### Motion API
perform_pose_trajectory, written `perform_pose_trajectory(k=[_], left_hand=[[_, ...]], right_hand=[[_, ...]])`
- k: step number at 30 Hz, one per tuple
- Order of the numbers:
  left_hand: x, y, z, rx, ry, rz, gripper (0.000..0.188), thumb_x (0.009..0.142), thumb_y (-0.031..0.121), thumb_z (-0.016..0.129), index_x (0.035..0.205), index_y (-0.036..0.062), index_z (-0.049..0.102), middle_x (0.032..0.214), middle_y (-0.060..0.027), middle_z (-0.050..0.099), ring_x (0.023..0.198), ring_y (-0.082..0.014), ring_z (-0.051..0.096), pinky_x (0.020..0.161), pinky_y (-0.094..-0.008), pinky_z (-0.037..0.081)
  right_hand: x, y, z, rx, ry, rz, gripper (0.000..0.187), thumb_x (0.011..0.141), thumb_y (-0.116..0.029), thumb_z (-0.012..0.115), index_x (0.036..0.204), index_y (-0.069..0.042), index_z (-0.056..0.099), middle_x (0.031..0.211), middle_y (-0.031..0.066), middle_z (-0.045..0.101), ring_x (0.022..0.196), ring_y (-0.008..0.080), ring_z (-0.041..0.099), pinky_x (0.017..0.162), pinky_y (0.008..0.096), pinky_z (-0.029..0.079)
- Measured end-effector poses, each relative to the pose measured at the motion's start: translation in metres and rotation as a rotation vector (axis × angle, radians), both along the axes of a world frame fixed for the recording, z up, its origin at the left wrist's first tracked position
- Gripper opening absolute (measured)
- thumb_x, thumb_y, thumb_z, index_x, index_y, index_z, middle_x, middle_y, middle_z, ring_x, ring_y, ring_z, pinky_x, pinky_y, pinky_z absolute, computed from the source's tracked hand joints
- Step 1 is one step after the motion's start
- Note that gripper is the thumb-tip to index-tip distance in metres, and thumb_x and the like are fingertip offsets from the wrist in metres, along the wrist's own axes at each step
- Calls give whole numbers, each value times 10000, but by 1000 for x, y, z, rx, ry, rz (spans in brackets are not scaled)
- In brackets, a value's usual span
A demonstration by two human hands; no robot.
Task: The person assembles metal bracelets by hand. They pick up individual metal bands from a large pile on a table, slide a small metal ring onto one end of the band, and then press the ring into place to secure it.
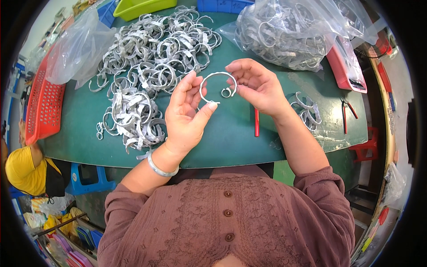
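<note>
Between my two hands, above the green table, is a pale silvery open cuff bracelet point(216, 74). My left hand point(183, 122) grips its left side and lower end between thumb and fingers. With thumb and fingertips, my right hand point(263, 89) pinches the bracelet's right side. A small ring-shaped piece point(223, 94) shows inside the curve, close to my right fingertips; whether it is joined to the bracelet I cannot tell. A big heap of similar grey bracelets point(147, 53) lies beyond my left hand, and a smaller pile point(133, 118) sits beside my left wrist.
A clear bag of bracelets point(280, 35) lies at the far right. Near my right forearm are loose bracelets point(310, 113), red-handled pliers point(344, 111) and a red stick point(256, 122). A red basket point(44, 102) stands left, near a person in yellow point(24, 171). Small rings point(99, 131) lie left.
</note>
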State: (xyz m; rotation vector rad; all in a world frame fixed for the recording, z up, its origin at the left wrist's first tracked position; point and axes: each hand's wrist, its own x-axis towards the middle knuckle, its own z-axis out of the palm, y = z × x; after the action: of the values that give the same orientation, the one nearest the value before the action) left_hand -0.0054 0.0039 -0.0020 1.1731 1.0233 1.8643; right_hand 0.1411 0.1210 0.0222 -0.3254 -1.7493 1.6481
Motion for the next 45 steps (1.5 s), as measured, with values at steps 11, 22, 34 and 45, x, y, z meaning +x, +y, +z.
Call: perform_pose_trajectory(k=[11,22,34,45], left_hand=[[2,-1,3,-19,-20,-27,598,750,-107,526,1287,3,286,1194,-116,413,1100,-195,445,959,-308,355],[-4,-2,-6,-62,48,-60,437,777,-70,520,1198,-4,422,1177,-96,411,1057,-178,464,881,-303,424],[1,-6,0,-143,125,-80,310,804,-16,513,1113,-10,494,1127,-82,452,1024,-158,471,838,-292,437],[1,-9,1,-86,320,-264,167,788,-4,554,952,-26,578,891,-85,566,776,-133,555,676,-228,450]], right_hand=[[9,10,17,666,-194,-60,271,669,85,604,893,-67,614,1062,99,519,861,206,563,711,278,468],[39,30,110,779,211,-711,181,751,94,563,888,-16,606,947,67,569,740,87,541,647,202,460],[99,133,193,877,-546,-918,209,768,-128,579,950,-35,620,738,76,626,654,131,562,638,257,442],[38,68,149,1152,-149,-1005,125,772,-44,560,872,-39,635,786,74,628,647,146,565,623,241,440]])
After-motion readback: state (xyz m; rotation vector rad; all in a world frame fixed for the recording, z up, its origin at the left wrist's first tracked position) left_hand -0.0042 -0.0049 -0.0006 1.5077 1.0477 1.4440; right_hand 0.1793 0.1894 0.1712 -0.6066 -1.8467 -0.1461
